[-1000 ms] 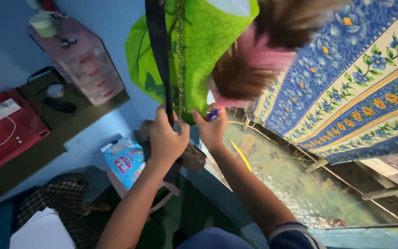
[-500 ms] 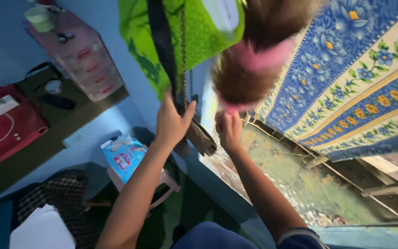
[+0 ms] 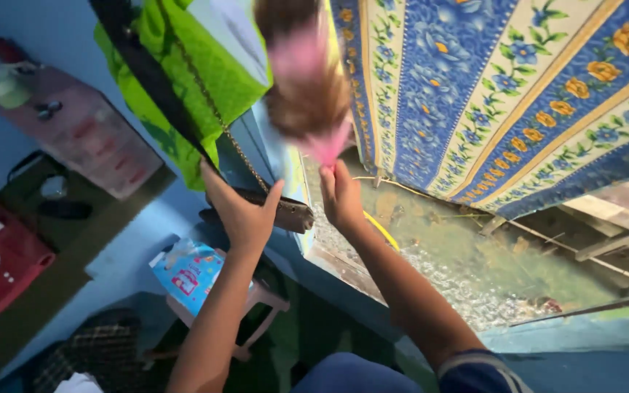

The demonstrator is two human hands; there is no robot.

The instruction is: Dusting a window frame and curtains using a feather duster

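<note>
Shifted since half a second back: view swung left, green cloth (image 3: pixel 205 80) and black strap (image 3: pixel 147 73) now further left in frame, brown-and-pink fluffy thing (image 3: pixel 307 87) swung up and left, blurred. Left hand (image 3: pixel 242 211) raised, fingers spread wide, palm against dark brown bag (image 3: pixel 285 213) hanging from a thin chain (image 3: pixel 220 124) beside the strap; touching, not gripping. Right hand (image 3: pixel 342 196) just beside it, fingertips pinched narrow on pink lower tip of the fluffy thing, just above. Blue floral curtain (image 3: pixel 504 94) hanging right of both hands, over an opening with murky green water (image 3: pixel 460 269) below. Blue packet (image 3: pixel 191 269) on a small pink stool (image 3: pixel 256 306) under left forearm. Pink plastic drawers (image 3: pixel 89 138) against blue wall, far left; red bag (image 3: pixel 1 269) lower left.
</note>
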